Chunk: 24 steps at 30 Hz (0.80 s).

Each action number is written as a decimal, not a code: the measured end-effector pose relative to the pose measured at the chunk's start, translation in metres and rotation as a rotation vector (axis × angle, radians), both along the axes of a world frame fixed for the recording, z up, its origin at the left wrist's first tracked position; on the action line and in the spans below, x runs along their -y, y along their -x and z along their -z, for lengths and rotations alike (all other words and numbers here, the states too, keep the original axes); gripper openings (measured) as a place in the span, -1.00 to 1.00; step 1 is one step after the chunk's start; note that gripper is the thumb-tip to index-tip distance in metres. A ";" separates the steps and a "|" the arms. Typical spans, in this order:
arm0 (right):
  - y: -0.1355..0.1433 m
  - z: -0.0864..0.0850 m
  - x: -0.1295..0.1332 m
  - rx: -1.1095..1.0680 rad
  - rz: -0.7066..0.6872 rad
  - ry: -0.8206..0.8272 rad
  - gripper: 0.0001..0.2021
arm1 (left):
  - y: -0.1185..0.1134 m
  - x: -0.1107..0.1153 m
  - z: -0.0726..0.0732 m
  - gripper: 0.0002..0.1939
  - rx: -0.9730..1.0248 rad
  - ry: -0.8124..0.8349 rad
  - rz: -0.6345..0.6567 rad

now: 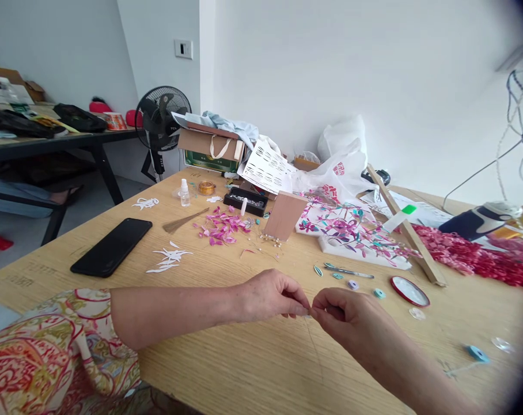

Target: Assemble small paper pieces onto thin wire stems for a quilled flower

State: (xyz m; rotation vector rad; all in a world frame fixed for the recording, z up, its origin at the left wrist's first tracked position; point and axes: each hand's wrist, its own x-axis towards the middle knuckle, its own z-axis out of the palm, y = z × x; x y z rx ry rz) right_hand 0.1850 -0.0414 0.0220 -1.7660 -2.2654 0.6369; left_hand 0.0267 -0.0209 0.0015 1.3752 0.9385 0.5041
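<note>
Your left hand point(272, 297) and right hand point(345, 317) meet fingertip to fingertip above the bare front part of the wooden table point(227, 369), each with thumb and forefinger pinched together, and a thin thread-like strand point(317, 346) hangs from where they meet; whatever else you pinch there is too small to tell. Beyond your left hand lie the magenta petals point(222, 227), with white petal-shaped cutouts point(169, 259) nearer your left forearm and a black smartphone point(112, 246) farther left. Past your right hand sit a turquoise thread bobbin point(379, 293) and a red-rimmed round dish point(409, 291).
</note>
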 end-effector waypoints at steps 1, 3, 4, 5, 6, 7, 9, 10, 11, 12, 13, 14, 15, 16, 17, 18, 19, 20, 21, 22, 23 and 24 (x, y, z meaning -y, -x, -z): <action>0.000 0.000 0.000 0.005 -0.003 0.004 -0.80 | 0.000 0.000 0.000 -0.93 0.010 0.014 -0.007; 0.001 0.000 0.001 0.009 -0.014 0.005 -0.80 | 0.001 -0.001 -0.001 -0.92 0.028 0.030 -0.012; 0.000 -0.001 0.001 0.007 -0.024 0.005 -0.80 | 0.001 -0.001 -0.001 -0.92 0.035 0.033 -0.009; 0.000 -0.002 0.001 0.002 -0.038 0.007 -0.80 | 0.002 -0.001 -0.002 -0.93 0.040 0.037 -0.005; -0.001 -0.003 0.001 -0.009 -0.058 0.013 -0.80 | 0.002 -0.001 -0.003 -0.93 0.041 0.043 0.002; -0.003 -0.005 0.001 -0.024 -0.083 0.024 -0.79 | 0.003 -0.001 -0.003 -0.93 0.041 0.053 0.013; -0.007 -0.008 0.000 -0.073 -0.143 0.058 -0.79 | 0.004 -0.001 -0.004 -0.93 0.050 0.085 0.039; -0.009 -0.010 -0.001 -0.104 -0.175 0.083 -0.79 | 0.005 -0.001 -0.005 -0.92 0.061 0.109 0.055; -0.012 -0.010 -0.003 -0.137 -0.203 0.109 -0.80 | 0.005 -0.001 -0.005 -0.92 0.076 0.133 0.067; -0.014 -0.009 -0.005 -0.174 -0.226 0.137 -0.81 | 0.006 0.000 -0.006 -0.91 0.096 0.156 0.077; -0.016 -0.008 -0.006 -0.219 -0.245 0.167 -0.82 | 0.006 0.001 -0.007 -0.91 0.118 0.177 0.082; -0.018 -0.006 -0.008 -0.272 -0.258 0.197 -0.82 | 0.007 0.002 -0.008 -0.91 0.141 0.197 0.086; -0.019 -0.003 -0.010 -0.333 -0.263 0.223 -0.81 | 0.008 0.003 -0.009 -0.91 0.166 0.214 0.086; -0.020 0.000 -0.011 -0.398 -0.263 0.246 -0.80 | 0.008 0.004 -0.010 -0.90 0.191 0.228 0.078; -0.019 0.003 -0.012 -0.462 -0.258 0.263 -0.79 | 0.009 0.005 -0.011 -0.89 0.214 0.237 0.060; -0.019 0.006 -0.012 -0.522 -0.245 0.275 -0.78 | 0.009 0.006 -0.012 -0.88 0.233 0.243 0.031; -0.018 0.009 -0.012 -0.572 -0.223 0.279 -0.77 | 0.010 0.006 -0.013 -0.87 0.245 0.244 -0.007; -0.016 0.013 -0.011 -0.615 -0.196 0.275 -0.76 | 0.010 0.006 -0.013 -0.86 0.252 0.238 -0.050; -0.014 0.016 -0.010 -0.649 -0.171 0.266 -0.75 | 0.010 0.006 -0.013 -0.85 0.252 0.223 -0.096; -0.012 0.019 -0.009 -0.673 -0.147 0.249 -0.75 | 0.010 0.006 -0.013 -0.85 0.245 0.199 -0.137; -0.010 0.023 -0.007 -0.687 -0.125 0.225 -0.75 | 0.010 0.005 -0.013 -0.85 0.232 0.168 -0.173; -0.008 0.025 -0.006 -0.690 -0.108 0.197 -0.74 | 0.010 0.004 -0.013 -0.85 0.217 0.132 -0.203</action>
